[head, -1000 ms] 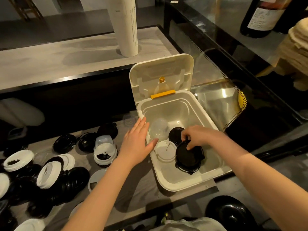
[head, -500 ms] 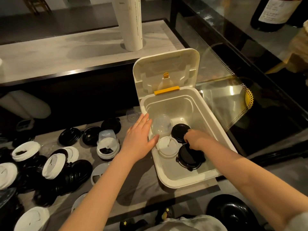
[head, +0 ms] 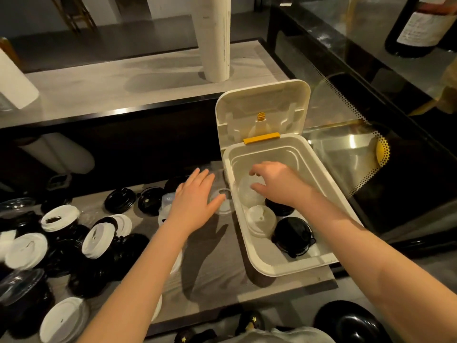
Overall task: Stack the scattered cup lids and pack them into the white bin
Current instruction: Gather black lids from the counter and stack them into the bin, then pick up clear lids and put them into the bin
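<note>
The white bin [head: 319,184] stands open on the table's right part, its hinged lid [head: 262,107] upright behind it. Inside are a clear dome lid [head: 247,196], a white lid stack [head: 261,220] and a black lid stack [head: 293,235]; another black lid [head: 280,208] lies partly under my wrist. My right hand [head: 274,184] reaches into the bin, thumb and fingers curled around the top of the clear dome lid. My left hand [head: 195,201] hovers flat with fingers apart just outside the bin's left wall, its fingertips over a clear lid [head: 223,203] on the table.
Several black and white lids [head: 99,238] lie scattered over the table's left half. A white post [head: 215,38] stands on the raised shelf behind. A glass case [head: 358,134] borders the bin's right side. A black round object [head: 351,323] sits below the table's front edge.
My right hand left the black lid stack and moved back to the clear dome lid. My left hand slid off the bin's rim to the left, over the clear lid.
</note>
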Available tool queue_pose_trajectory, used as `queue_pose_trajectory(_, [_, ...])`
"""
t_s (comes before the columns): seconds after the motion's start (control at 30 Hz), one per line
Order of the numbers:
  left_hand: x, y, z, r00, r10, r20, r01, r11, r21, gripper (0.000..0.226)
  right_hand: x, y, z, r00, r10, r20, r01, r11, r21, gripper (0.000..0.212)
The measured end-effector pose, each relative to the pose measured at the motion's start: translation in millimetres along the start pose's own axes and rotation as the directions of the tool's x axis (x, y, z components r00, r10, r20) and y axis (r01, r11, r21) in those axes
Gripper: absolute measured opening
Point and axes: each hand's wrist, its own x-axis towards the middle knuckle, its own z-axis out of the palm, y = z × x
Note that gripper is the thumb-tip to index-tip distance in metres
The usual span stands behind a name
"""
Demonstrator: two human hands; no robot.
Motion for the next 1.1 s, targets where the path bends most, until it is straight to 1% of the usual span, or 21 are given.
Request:
queue_pose_trajectory(0.1, [-6.3, -36.5, -6.3, 0.997, -0.075, 0.016, 0.075, 0.997, 0.006, 0.061, 3.4, -44.8, -6.2, 0.988, -0.102, -0.117, 0.103, 0.995, 0.004, 0.034])
queue_pose_trajectory(0.17, [-12.7, -64.2, -8.5, 0.989, -0.143, 0.039, 0.143, 0.990, 0.002, 0.059, 7.5, -73.8, -1.8, 0.976, -0.156, -0.150, 0.164, 0.986, 0.041, 0.032])
queue_pose_trajectory(0.23, [-21.1, -94.9, -8.1, 0.981, -0.189, 0.053, 0.188, 0.982, 0.018, 0.058, 14.3, -100.2, 9.6, 0.974, -0.184, -0.134, 0.193, 0.980, 0.056, 0.033])
queue_pose_trajectory(0.33, [-31.6, -144.6, -4.6, 0.963, -0.256, 0.083, 0.256, 0.967, 0.017, 0.057, 31.8, -135.3, 36.8, 0.985, -0.165, -0.052, 0.169, 0.982, 0.089, 0.037])
queue_pose_trajectory(0.43, [-41.0, -185.1, -5.1, 0.934, -0.310, 0.179, 0.317, 0.948, -0.011, 0.057, 54.8, -161.7, 71.9, 0.996, -0.073, 0.042, 0.066, 0.988, 0.142, 0.038])
queue_pose_trajectory(0.5, [-45.2, -207.0, -8.2, 0.921, -0.322, 0.219, 0.335, 0.942, -0.024, 0.056, 72.9, -173.2, 94.5, 0.992, 0.014, 0.123, -0.033, 0.988, 0.153, 0.044])
queue_pose_trajectory(0.57, [-48.2, -224.7, -12.0, 0.921, -0.323, 0.217, 0.337, 0.941, -0.030, 0.053, 89.8, -180.8, 113.1, 0.970, 0.141, 0.198, -0.174, 0.971, 0.162, 0.057])
queue_pose_trajectory(0.63, [-50.3, -240.0, -15.0, 0.925, -0.321, 0.204, 0.333, 0.943, -0.028, 0.049, 104.1, -185.8, 128.4, 0.931, 0.283, 0.229, -0.324, 0.930, 0.172, 0.069])
queue_pose_trajectory(0.67, [-50.8, -247.3, -15.8, 0.926, -0.319, 0.200, 0.331, 0.943, -0.029, 0.048, 109.7, -187.6, 135.6, 0.913, 0.332, 0.236, -0.377, 0.908, 0.181, 0.074])
queue_pose_trajectory(0.7, [-51.6, -255.0, -16.4, 0.928, -0.315, 0.197, 0.327, 0.944, -0.032, 0.048, 113.5, -189.6, 142.1, 0.903, 0.359, 0.238, -0.405, 0.895, 0.188, 0.078])
queue_pose_trajectory(0.77, [-53.6, -268.8, -16.7, 0.933, -0.303, 0.195, 0.317, 0.947, -0.046, 0.050, 117.0, -192.2, 153.2, 0.902, 0.375, 0.213, -0.417, 0.885, 0.206, 0.078])
queue_pose_trajectory(0.87, [-53.7, -283.8, -17.4, 0.945, -0.271, 0.185, 0.288, 0.955, -0.072, 0.053, 115.4, -194.9, 158.4, 0.899, 0.404, 0.168, -0.436, 0.849, 0.297, 0.076])
queue_pose_trajectory(0.93, [-51.6, -285.9, -19.1, 0.958, -0.240, 0.158, 0.257, 0.961, -0.103, 0.053, 112.6, -199.0, 154.6, 0.905, 0.400, 0.145, -0.425, 0.826, 0.370, 0.077])
queue_pose_trajectory(0.97, [-50.1, -285.2, -20.6, 0.965, -0.223, 0.138, 0.242, 0.961, -0.133, 0.052, 111.3, -202.0, 151.9, 0.917, 0.387, 0.100, -0.391, 0.818, 0.423, 0.076])
queue_pose_trajectory(1.03, [-46.6, -280.4, -25.1, 0.976, -0.196, 0.096, 0.214, 0.944, -0.251, 0.050, 106.4, -212.1, 143.2, 0.937, 0.350, -0.020, -0.275, 0.769, 0.577, 0.073])
queue_pose_trajectory(1.1, [-43.0, -272.7, -32.3, 0.979, -0.192, 0.062, 0.200, 0.881, -0.430, 0.047, 100.3, -226.3, 132.6, 0.949, 0.297, -0.111, -0.130, 0.683, 0.719, 0.072])
